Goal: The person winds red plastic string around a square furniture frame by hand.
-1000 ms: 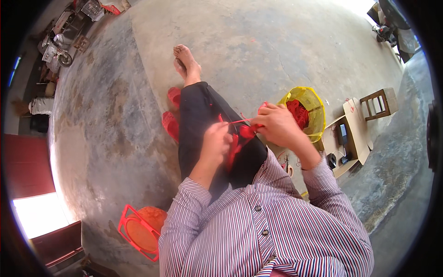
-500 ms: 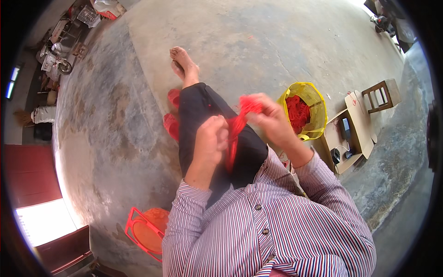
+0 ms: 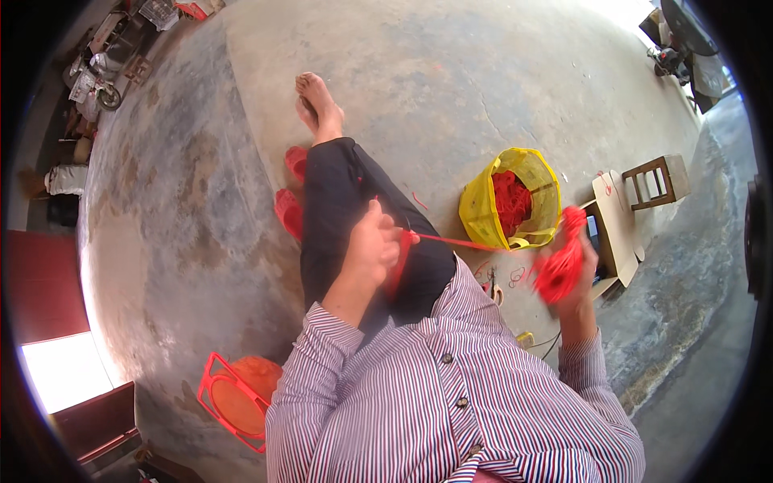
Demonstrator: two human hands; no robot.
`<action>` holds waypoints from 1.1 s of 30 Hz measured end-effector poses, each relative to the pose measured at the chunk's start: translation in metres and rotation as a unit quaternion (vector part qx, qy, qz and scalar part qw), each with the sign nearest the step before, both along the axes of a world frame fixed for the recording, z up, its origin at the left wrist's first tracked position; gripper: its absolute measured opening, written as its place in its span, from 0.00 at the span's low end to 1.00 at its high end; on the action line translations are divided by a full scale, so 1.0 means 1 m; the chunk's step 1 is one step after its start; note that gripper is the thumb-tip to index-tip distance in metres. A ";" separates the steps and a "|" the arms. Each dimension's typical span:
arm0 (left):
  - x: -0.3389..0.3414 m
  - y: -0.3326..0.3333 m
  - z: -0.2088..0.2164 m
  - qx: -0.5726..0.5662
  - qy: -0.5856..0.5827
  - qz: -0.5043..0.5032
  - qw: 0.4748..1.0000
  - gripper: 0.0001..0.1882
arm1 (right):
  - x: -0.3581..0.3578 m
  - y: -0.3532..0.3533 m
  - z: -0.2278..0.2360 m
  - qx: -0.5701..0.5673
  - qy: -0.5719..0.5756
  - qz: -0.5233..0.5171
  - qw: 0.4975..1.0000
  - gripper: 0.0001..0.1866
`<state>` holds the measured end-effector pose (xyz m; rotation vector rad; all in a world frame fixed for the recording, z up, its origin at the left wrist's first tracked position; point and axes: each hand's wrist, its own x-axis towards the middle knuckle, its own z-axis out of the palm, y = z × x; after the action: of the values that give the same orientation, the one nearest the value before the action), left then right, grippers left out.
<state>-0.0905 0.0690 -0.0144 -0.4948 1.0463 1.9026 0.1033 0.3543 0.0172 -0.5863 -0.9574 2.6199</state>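
A loose bundle of red cord [image 3: 561, 262] is in my right hand [image 3: 586, 278], out to the right beyond my thigh; motion blurs it. From it a taut red strand [image 3: 459, 241] runs left across my lap to my left hand [image 3: 372, 248]. The fingers of that hand are closed on the cord over my dark trousers, and a blurred red length hangs below them. Beside my right hand stands a yellow basket [image 3: 477, 211] with a heap of red cord [image 3: 511, 205] inside.
Right of the basket are an open cardboard box [image 3: 624, 233] and a small wooden stool [image 3: 675, 179]. What looks like scissors [image 3: 497, 296] lies by my right thigh. Red slippers [image 3: 287, 212] sit left of my leg; a red-orange plastic chair [image 3: 241, 398] stands lower left.
My right hand has swung from above my lap far to the right with the red cord bundle, drawing a strand out straight. My left hand stays nearly in place.
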 end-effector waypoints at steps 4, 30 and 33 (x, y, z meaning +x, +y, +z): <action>0.027 0.012 0.001 -0.215 0.368 0.017 0.904 0.11 | -0.027 0.002 -0.021 -0.013 -0.064 -0.070 0.995 0.19; -0.003 0.004 -0.006 -0.449 0.635 -0.202 0.595 0.37 | -0.154 -0.110 -0.042 0.672 -0.035 0.306 0.674 0.21; 0.002 0.003 0.002 -0.432 0.678 -0.158 0.573 0.32 | -0.153 -0.102 -0.045 0.701 -0.037 0.270 0.659 0.20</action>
<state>-0.0889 0.0718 -0.0125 0.8826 2.8353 1.0113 -0.0501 0.2523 -0.0276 0.0766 -2.9166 1.2671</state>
